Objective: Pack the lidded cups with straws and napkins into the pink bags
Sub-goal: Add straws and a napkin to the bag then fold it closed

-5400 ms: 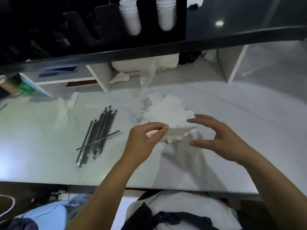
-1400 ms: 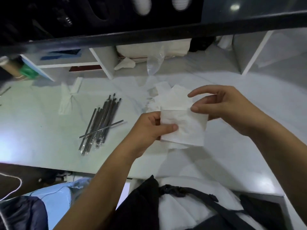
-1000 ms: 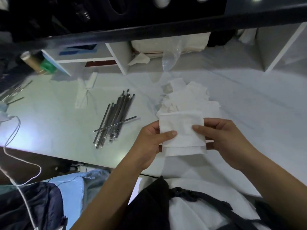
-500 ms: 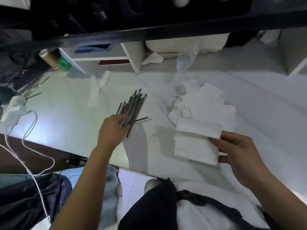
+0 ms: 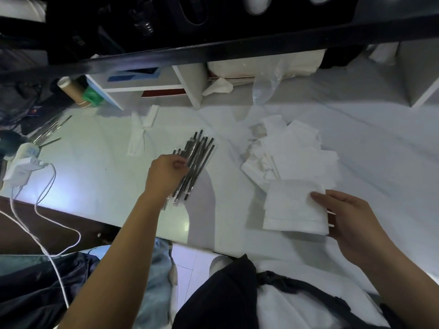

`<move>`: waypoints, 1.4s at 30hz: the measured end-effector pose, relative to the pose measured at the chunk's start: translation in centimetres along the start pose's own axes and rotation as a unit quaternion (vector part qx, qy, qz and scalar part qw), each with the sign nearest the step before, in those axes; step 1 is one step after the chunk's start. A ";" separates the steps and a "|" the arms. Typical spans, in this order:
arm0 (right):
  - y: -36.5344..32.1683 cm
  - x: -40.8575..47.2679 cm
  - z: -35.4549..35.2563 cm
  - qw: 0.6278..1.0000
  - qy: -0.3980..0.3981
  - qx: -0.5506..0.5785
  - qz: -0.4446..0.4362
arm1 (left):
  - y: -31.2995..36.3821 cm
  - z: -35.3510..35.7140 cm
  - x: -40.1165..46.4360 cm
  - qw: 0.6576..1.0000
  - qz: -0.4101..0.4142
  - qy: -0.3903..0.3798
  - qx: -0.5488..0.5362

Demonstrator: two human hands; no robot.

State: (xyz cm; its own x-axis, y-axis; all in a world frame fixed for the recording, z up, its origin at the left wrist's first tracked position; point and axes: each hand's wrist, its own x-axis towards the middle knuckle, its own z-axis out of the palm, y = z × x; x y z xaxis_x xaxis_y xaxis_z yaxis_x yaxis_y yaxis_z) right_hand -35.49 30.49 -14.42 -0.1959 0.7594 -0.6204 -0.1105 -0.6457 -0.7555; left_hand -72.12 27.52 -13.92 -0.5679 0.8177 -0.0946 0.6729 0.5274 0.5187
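Observation:
Several dark wrapped straws (image 5: 197, 160) lie in a bundle on the white counter (image 5: 99, 162). My left hand (image 5: 166, 174) rests on the bundle's left side, its fingers curled around some of the straws. To the right lies a loose pile of white napkins (image 5: 294, 148). My right hand (image 5: 351, 224) holds a small stack of folded napkins (image 5: 292, 207) just above the counter, thumb on top. No cups with lids and no pink bags are in view.
A white charger with a cable (image 5: 22, 169) sits at the counter's left edge. More straws (image 5: 48, 129) lie at far left. A green tape dispenser (image 5: 91, 97), white shelf uprights (image 5: 187, 86) and a clear plastic bag (image 5: 266, 86) stand at the back. White cup stacks (image 5: 256, 5) hang overhead.
My left hand let go of the napkins and moved left onto the straw bundle. My right hand kept the napkin stack and lowered it toward the counter's front.

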 end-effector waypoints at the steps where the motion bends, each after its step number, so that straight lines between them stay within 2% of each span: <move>1: 0.1 0.0 0.0 1.000 0.000 -0.002 0.004 | 0.3 0.6 0.0 1.000 -0.004 -0.003 0.002; 8: 0.1 -0.7 -0.4 1.000 -0.005 -0.007 -0.016 | 1.7 3.8 0.3 0.997 -0.018 0.008 0.078; 18: 0.1 -0.7 -0.2 0.999 -0.028 0.002 -0.039 | 3.1 3.4 0.2 0.989 -0.057 -0.004 0.138; 20: 0.0 -0.7 -0.2 0.999 -0.034 0.002 -0.038 | 3.8 2.5 -0.7 0.993 -0.047 0.012 0.110; 22: 0.0 -0.5 -0.3 0.999 -0.032 0.007 -0.034 | 5.2 1.3 -2.0 0.999 -0.026 0.004 0.034; 25: 0.0 -0.4 -0.4 0.999 -0.039 0.014 -0.027 | 8.4 -0.1 -4.9 0.988 0.026 -0.074 -0.134; 27: -0.1 -0.5 -0.2 0.998 -0.055 0.015 -0.027 | 10.7 -0.3 -7.3 0.968 0.084 -0.137 -0.194; 30: -0.2 -0.7 0.1 0.996 -0.078 0.007 -0.049 | 13.1 1.0 -10.5 0.944 0.155 -0.202 -0.212; 33: -0.3 -0.9 0.2 0.991 -0.115 0.013 -0.064 | 13.7 2.9 -12.0 0.940 0.191 -0.217 -0.184; 38: -0.4 -1.3 -0.4 0.986 -0.147 0.021 -0.074 | 13.7 3.9 -11.7 0.940 0.124 -0.239 -0.209; 42: -0.4 -1.5 -0.4 0.983 -0.163 0.022 -0.079 | 13.7 4.2 -11.6 0.936 0.131 -0.246 -0.214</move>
State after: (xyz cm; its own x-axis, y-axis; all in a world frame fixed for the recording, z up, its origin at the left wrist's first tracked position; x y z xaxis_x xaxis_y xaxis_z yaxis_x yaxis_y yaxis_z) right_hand -34.73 29.65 -13.31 -0.4743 0.7894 -0.3898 -0.2059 -0.5300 -0.8227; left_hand -54.33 26.26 -9.32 -0.0512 0.9688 -0.2423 0.4473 0.2392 0.8618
